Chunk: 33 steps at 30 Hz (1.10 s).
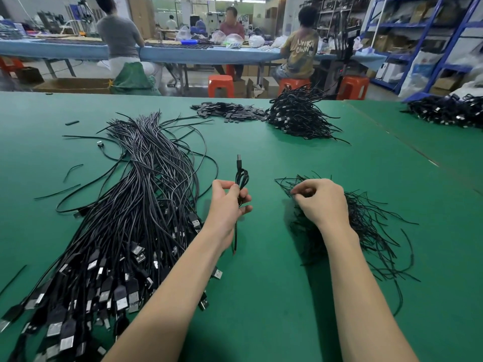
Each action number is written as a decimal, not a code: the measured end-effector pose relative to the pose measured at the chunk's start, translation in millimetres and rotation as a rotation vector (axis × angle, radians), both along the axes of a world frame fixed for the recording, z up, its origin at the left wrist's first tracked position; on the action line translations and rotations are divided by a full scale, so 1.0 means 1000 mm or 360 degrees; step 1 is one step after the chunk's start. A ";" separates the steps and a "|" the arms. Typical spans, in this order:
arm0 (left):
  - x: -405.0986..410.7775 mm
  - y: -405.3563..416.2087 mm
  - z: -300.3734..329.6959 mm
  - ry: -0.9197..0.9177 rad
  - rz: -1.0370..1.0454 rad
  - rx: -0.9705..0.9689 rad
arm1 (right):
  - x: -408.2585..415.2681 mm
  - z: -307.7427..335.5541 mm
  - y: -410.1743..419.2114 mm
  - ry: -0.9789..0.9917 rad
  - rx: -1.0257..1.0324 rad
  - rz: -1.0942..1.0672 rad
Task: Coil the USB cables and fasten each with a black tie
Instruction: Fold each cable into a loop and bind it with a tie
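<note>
Green matting covers the table (261,296) under both forearms. The left hand (226,202) holds a coiled USB cable (241,180) upright, thumb and fingers curled round the lower part of the coil; the plug (239,160) sticks up above the loops, and one loose end of the cable hangs down below the hand, close along the wrist. The right hand (320,201) rests, fingers curled, on a loose heap of black ties (366,223), its fingertips pinching into the strands at the heap's far left edge; whether a single tie is caught between them cannot be told. The two hands are apart, with bare matting between them. Just left of the left forearm lies a big bundle of uncoiled USB cables (136,218), plugs toward the person and thin ends fanning away. Well beyond the right hand sits a pile of finished coils (298,113), and to its left, beyond both hands, a low heap of small dark flat pieces (230,111). Far off to the right of the right hand is another cable pile (447,112).
</note>
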<state>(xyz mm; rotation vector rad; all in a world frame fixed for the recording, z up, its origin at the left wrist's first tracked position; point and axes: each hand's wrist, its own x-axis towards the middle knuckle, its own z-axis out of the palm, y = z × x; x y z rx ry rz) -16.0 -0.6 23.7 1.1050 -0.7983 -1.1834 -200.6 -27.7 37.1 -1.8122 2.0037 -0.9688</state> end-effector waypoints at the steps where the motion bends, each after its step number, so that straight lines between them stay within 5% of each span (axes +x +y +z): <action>1: -0.001 0.000 0.000 -0.0001 -0.0011 0.0001 | 0.001 0.001 0.001 -0.0048 -0.0047 0.0047; 5: -0.003 0.001 0.000 -0.0077 -0.0025 -0.0014 | 0.008 0.010 0.005 -0.0386 -0.0348 0.0194; 10: -0.004 0.000 0.000 -0.0158 -0.0046 -0.0034 | 0.035 0.029 0.015 -0.1403 -0.0472 0.0614; 12: -0.004 0.001 0.000 -0.0155 -0.0052 -0.0044 | 0.046 0.032 0.018 -0.1567 -0.0518 0.0759; 19: 0.000 -0.001 0.009 -0.0037 0.0002 -0.0065 | 0.059 0.009 0.017 -0.0493 -0.0619 0.0877; 33: 0.004 -0.003 0.006 -0.0216 -0.0037 0.0002 | 0.054 0.004 0.013 -0.0712 -0.0358 0.0902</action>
